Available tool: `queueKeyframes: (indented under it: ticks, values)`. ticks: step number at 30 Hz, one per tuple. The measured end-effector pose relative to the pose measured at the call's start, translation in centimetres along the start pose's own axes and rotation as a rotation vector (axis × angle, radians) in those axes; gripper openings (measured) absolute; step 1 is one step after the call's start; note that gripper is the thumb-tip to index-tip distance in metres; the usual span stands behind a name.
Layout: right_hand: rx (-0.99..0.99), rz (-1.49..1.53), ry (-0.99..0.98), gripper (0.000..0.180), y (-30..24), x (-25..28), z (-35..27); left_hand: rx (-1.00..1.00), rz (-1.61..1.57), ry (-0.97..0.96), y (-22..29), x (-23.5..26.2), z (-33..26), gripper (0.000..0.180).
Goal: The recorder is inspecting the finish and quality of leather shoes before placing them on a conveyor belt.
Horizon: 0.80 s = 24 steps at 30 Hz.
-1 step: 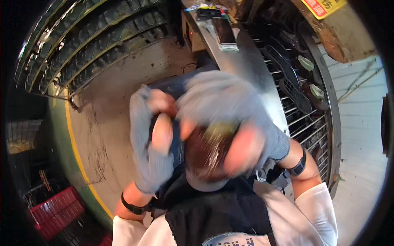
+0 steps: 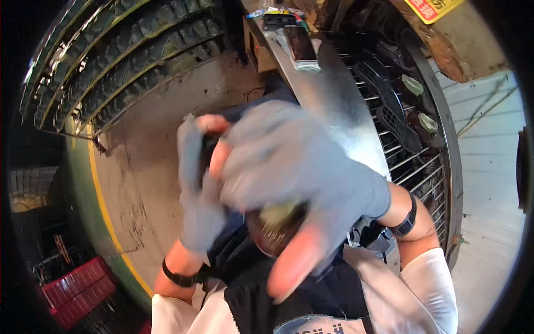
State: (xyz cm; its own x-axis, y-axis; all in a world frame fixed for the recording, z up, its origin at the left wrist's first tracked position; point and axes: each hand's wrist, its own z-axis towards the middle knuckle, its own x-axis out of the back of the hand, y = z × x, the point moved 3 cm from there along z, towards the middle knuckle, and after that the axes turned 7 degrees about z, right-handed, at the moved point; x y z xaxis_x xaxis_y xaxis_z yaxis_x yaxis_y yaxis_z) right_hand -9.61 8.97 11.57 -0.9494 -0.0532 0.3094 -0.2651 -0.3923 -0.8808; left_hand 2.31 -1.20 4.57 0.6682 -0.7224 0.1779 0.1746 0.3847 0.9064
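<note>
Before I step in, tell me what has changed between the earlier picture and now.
Nothing visibly changed. The gloved left hand and right hand sit blurred in the same places, the right one over a dark brown thing; the blur hides their grip. The phone lies on the metal shelf as before.

Both hands are covered by grey knit gloves with the fingertips cut away: left hand [image 2: 194, 189], right hand [image 2: 295, 178], the latter blurred. A black band is worn on each wrist. White short sleeves are seen at both upper arms. A dark apron with a frayed lower edge is worn over the front.
</note>
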Motion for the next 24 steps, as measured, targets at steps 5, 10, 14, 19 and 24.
queueKeyframes:
  ticks: [5, 10, 14, 19, 24]
  values:
    - [0.041, -0.397, -0.733, 0.068, 0.7, -7.1, 0.3, 0.816, -0.89, -0.042, -7.7, -1.6, -1.6, 0.071]
    - [0.025, -0.046, 0.16, 0.05, 2.7, -4.5, -5.7, 0.743, -1.194, -0.003, -9.3, -2.9, -5.6, 0.085]
    - [-0.729, 0.711, 0.398, 0.037, 7.7, -2.4, -10.2, 0.797, -1.285, 0.042, -8.8, -3.3, -5.0, 0.088]
    - [-0.712, 0.759, 0.396, 0.029, 8.7, -4.5, -11.2, 0.8, -1.141, 0.025, -6.5, -3.8, -4.2, 0.089]
    - [-0.411, 0.505, 0.661, 0.076, 6.6, -3.1, -7.5, 0.762, -0.764, -0.022, -3.2, -2.4, -4.5, 0.11]
